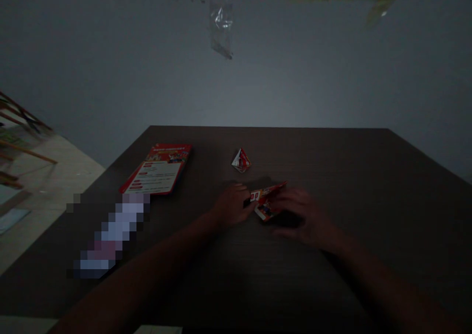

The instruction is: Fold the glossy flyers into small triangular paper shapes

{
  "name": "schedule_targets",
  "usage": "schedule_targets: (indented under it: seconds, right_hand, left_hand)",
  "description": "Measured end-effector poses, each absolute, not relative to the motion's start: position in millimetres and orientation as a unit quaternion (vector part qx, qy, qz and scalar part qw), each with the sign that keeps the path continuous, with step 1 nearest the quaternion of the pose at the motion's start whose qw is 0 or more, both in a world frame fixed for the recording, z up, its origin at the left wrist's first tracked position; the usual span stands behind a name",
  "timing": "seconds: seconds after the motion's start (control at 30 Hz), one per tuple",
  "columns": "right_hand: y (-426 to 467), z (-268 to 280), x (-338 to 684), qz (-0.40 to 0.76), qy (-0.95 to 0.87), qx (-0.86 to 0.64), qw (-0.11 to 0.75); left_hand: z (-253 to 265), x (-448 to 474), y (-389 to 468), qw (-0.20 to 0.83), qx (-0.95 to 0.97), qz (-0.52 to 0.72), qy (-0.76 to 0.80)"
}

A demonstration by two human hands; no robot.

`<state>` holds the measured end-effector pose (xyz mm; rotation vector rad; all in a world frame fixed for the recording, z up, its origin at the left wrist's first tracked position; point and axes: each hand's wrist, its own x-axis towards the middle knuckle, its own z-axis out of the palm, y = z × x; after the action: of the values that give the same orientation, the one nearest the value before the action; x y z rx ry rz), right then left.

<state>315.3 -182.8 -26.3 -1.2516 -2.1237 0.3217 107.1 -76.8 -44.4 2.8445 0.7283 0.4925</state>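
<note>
A red and white printed paper leaflet, partly folded with one flap raised, is on the table between my hands. My left hand pinches its left end. On the other side my right hand reaches in with the fingertips against the paper, its thumb spread apart below them. The dim light blurs the exact contact. Just beyond my hands lies a small folded paper piece, pointed in shape and red and white.
A stack of red and white printed leaflets lies at the left of the dark table. Nearer me is a pixelated long object. A pale wall rises behind the table, with clear plastic hanging on it.
</note>
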Motion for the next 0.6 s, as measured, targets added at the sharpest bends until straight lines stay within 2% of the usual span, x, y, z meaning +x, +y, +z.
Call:
schedule_targets:
  seconds: [0.1,0.27,0.6]
  right_hand:
    - [-180.1,-30.1,312.0,0.13,-0.836,-0.458,0.275]
    - [-177.6,-32.0,311.2,0.148,-0.845,-0.449,0.25]
    - [-172.7,-33.2,310.2,0.2,-0.79,-0.503,0.287]
  left_hand:
    - [-45.0,108.1,-77.4,0.086,0.954,0.154,0.243]
    - [-41.7,108.1,-76.2,0.103,0.955,0.133,0.244]
    - [-38.8,106.1,-70.2,0.147,0.956,0.108,0.23]
